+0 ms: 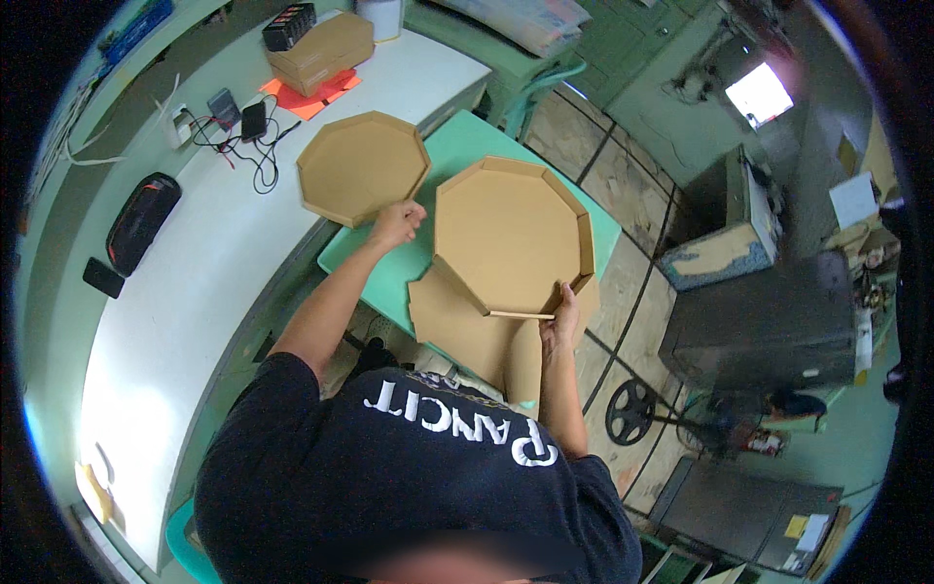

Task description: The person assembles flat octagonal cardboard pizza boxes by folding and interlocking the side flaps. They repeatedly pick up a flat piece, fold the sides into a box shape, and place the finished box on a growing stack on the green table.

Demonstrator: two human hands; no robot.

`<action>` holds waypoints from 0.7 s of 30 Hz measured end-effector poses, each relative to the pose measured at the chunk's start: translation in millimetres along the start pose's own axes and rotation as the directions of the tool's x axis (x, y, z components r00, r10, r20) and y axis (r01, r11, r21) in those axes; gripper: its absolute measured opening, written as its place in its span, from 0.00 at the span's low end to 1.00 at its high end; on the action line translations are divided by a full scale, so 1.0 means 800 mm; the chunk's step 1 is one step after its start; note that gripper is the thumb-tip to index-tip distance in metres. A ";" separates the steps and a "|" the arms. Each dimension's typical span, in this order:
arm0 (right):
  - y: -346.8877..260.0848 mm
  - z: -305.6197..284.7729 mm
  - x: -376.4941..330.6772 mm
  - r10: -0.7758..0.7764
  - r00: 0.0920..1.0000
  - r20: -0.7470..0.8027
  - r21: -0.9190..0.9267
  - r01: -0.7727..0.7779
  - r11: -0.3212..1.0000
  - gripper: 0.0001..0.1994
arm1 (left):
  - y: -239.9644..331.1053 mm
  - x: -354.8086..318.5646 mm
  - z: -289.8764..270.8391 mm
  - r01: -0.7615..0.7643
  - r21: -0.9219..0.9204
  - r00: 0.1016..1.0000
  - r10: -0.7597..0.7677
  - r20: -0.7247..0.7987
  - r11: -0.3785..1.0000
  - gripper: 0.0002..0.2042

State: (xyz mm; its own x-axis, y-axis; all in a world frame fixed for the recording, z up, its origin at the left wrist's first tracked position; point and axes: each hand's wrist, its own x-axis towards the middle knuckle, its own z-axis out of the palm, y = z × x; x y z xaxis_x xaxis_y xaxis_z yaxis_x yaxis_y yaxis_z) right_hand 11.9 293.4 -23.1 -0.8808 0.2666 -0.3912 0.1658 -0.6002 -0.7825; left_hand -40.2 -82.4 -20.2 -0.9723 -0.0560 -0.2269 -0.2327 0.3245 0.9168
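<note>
Fingers of the right hand pass beneath the near larger octagonal cardboard tray and are concealed; only the thumb and back are exposed. Whether the left hand touches the smaller octagonal tray cannot be determined. The larger tray covers much of the loose cardboard sheet. The upper edge cuts off the white container; the lower edge crops the dark shirt, beside a blurred patch. Glare obliterates the screen's content. Small items on the right-hand shelf are indistinct.
</note>
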 end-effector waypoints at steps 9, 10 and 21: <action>0.076 0.146 0.242 -0.078 0.997 0.010 -0.005 0.078 0.997 0.20 | -0.079 0.077 -0.157 0.553 0.615 0.757 -0.031 -0.652 0.563 0.32; 0.090 0.165 0.256 -0.063 0.998 0.000 -0.002 0.063 0.998 0.21 | -0.096 0.070 -0.166 0.628 0.522 0.670 -0.060 -0.740 0.577 0.35; 0.117 0.268 0.209 0.410 0.912 -0.013 -0.135 -0.408 0.903 0.30 | -0.184 -0.013 -0.228 0.423 0.281 0.719 -0.130 -0.683 0.861 0.35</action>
State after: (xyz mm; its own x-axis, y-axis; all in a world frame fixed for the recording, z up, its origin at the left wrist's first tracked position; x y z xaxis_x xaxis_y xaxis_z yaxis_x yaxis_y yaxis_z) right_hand -214.9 119.9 -57.5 -0.7294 0.0065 -0.6841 0.5693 -0.5488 -0.6122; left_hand -0.2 -301.8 -92.7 -0.6838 -0.7274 -0.0576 -0.6052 0.5214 0.6015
